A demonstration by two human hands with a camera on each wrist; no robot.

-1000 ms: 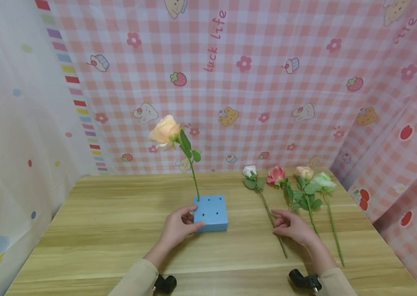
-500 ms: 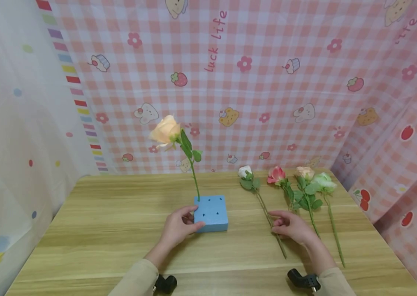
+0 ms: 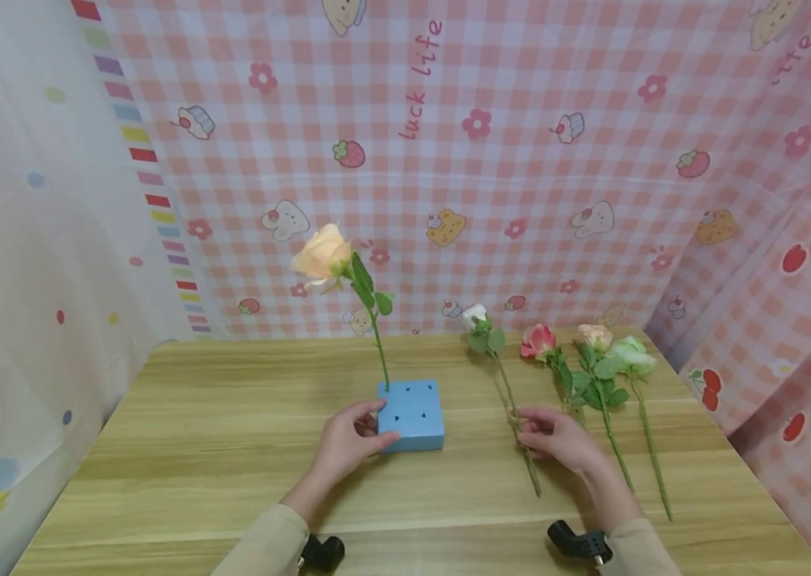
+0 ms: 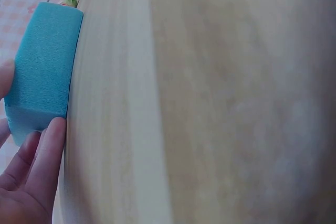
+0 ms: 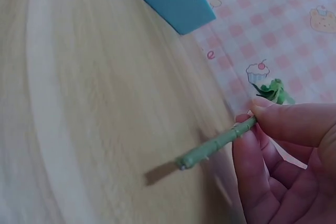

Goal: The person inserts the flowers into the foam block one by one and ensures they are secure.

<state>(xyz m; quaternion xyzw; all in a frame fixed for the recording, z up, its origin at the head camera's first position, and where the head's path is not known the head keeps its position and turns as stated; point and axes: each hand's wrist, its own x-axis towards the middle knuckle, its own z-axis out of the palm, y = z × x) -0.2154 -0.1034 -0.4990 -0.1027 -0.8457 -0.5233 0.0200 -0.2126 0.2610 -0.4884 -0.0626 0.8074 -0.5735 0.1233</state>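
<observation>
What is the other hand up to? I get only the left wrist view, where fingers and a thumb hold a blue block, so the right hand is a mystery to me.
Observer: The right hand pinches the stem of a white rose.
Operator: Oh, lovely! And is anything stuck in my block? I can't see its top.
Observer: Yes, a peach rose stands in it at the far left corner, its bloom leaning to the person's left.
Operator: Is there a spot for another one?
Observer: It looks so: four small dark holes show in the top with no stem in them.
</observation>
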